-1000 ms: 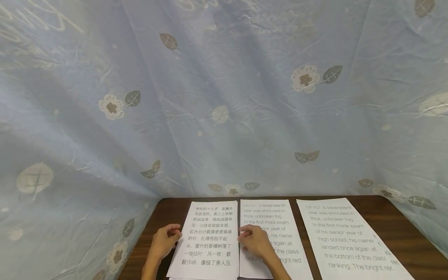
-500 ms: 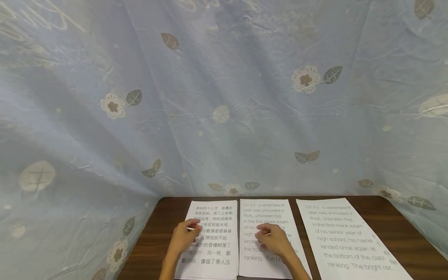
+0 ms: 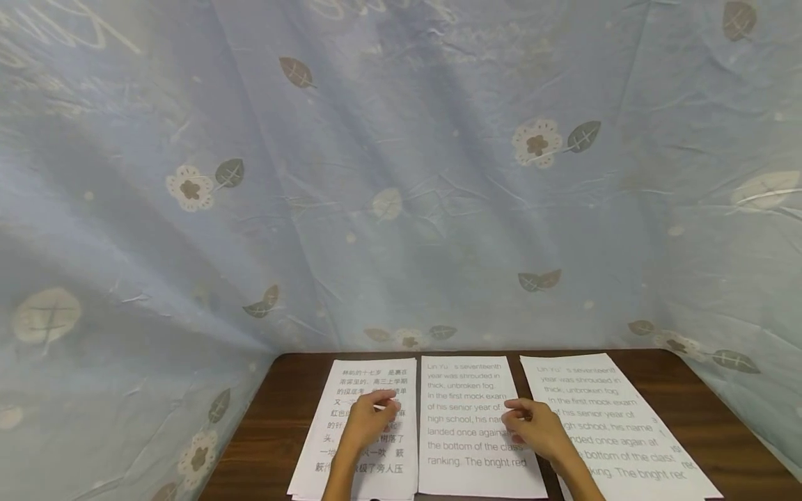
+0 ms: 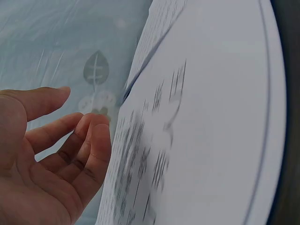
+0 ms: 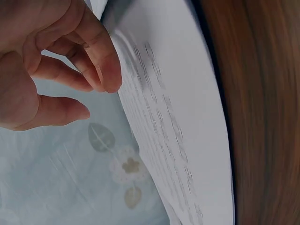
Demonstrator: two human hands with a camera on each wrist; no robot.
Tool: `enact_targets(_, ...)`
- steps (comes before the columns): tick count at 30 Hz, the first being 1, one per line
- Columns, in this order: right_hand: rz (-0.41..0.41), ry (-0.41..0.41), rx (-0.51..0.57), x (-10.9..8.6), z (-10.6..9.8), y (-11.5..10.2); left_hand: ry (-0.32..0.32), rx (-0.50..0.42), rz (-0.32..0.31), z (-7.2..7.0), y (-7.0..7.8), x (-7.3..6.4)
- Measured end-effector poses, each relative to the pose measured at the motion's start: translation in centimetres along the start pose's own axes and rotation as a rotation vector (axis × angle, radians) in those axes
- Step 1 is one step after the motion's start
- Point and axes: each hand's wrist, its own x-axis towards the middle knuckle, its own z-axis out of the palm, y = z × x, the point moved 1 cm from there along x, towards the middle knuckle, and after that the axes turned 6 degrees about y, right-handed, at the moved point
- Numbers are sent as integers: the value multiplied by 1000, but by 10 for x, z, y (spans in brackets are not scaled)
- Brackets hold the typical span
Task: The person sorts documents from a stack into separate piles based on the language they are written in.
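Three stacks of printed paper lie side by side on the table. The left stack [image 3: 307, 476] carries Chinese text, with a slightly uneven front edge. English text covers the middle stack [image 3: 473, 480] and the right stack [image 3: 633, 487]. My left hand [image 3: 370, 421] hovers over the left stack, its fingers loosely bent and holding nothing. In the left wrist view its thumb [image 4: 47, 103] stands apart from the fingers. My right hand [image 3: 540, 428] is above the gap between the middle and right stacks, also with nothing in it. In the right wrist view a gap shows between thumb [image 5: 63, 111] and fingers.
Brown wooden table [image 3: 250, 424] shows left of the stacks and right of them. A pale blue cloth [image 3: 388, 264] with leaf and flower prints hangs behind the table and along both sides.
Both hands have moved to the right. The left came from beside the left stack to above it; the right crossed the middle stack to its right edge. The stacks stay in place.
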Motion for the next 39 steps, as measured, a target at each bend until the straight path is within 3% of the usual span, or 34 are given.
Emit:
enact_targets(9,31,-1,5,2,-26,17,-19,-33,-41,30,11,1)
enact_targets(15,48,-1,12,5,-31,21,-36,-75,-67,42,14,2)
enact_targets(30,57,-19,-5,7,-28,33,-53,27,-65,50,3,2)
enact_targets(39,17,-22,-110,10,-24,32,-60,125,-42,53,3,3)
